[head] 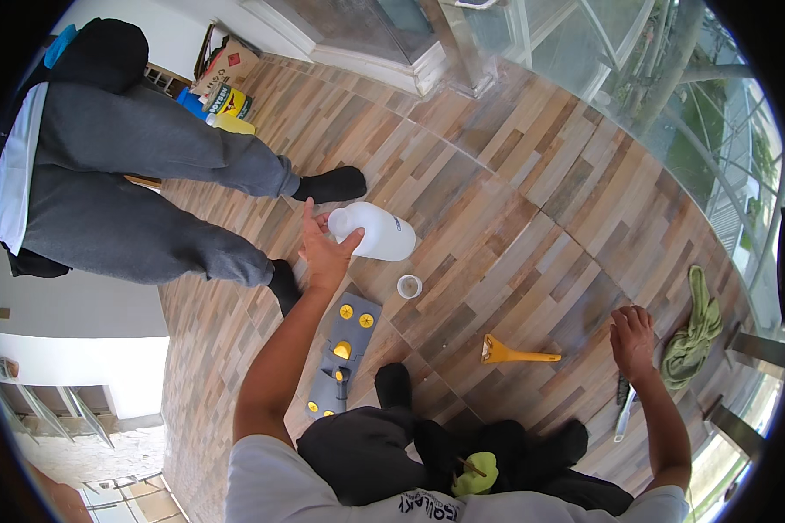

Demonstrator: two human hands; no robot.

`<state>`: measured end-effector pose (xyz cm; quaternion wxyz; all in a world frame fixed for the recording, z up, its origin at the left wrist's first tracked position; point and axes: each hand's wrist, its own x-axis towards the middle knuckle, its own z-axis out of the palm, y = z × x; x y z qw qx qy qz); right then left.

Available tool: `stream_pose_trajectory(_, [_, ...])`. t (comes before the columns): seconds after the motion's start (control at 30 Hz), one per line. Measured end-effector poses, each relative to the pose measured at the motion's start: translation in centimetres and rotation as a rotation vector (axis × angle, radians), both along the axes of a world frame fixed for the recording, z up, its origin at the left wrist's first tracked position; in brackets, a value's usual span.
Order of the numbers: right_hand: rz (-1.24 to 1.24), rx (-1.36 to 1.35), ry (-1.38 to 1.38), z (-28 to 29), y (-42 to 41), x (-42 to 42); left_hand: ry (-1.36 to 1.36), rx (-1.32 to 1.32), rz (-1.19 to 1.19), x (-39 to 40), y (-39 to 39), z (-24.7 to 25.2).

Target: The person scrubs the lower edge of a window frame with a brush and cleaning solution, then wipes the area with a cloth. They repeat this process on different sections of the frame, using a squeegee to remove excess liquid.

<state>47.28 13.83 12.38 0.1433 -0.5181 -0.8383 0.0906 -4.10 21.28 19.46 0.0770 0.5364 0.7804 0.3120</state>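
Note:
My left hand is at the neck of an uncapped white plastic bottle, thumb on the near side, another finger on the far side, index finger stretched out. The bottle looks upright on the wood-patterned floor tiles. Beside its base lies a white cap. Over to the right, my right hand hangs low over the floor with curled fingers; its palm is hidden. Partly behind that wrist lies a tool with a metallic handle. A crumpled green cloth is just right of it.
A yellow scraper lies between my hands. By my left forearm is a grey plate-like tool with yellow knobs. Another person in socks stands close on the left. Containers and a cardboard box sit behind them. Glass railing borders the floor.

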Motion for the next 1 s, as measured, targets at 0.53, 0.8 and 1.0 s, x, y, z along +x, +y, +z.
stream_pose_trajectory(0.53, [-0.681,-0.153,-0.245,3.3,-3.1,4.2,-0.191,0.093,-0.033,-2.1,1.2,0.9])
stream_pose_trajectory(0.8, [-1.278,-0.463,-0.281,0.1,-12.9,15.6,-0.073,0.052,0.087,-7.2,2.0,-0.4])
stream_pose_trajectory(1.0, [-1.054,-0.844,-0.336,-2.1,-14.7,7.9,-0.021,0.056,0.256,-11.7,1.3,0.9])
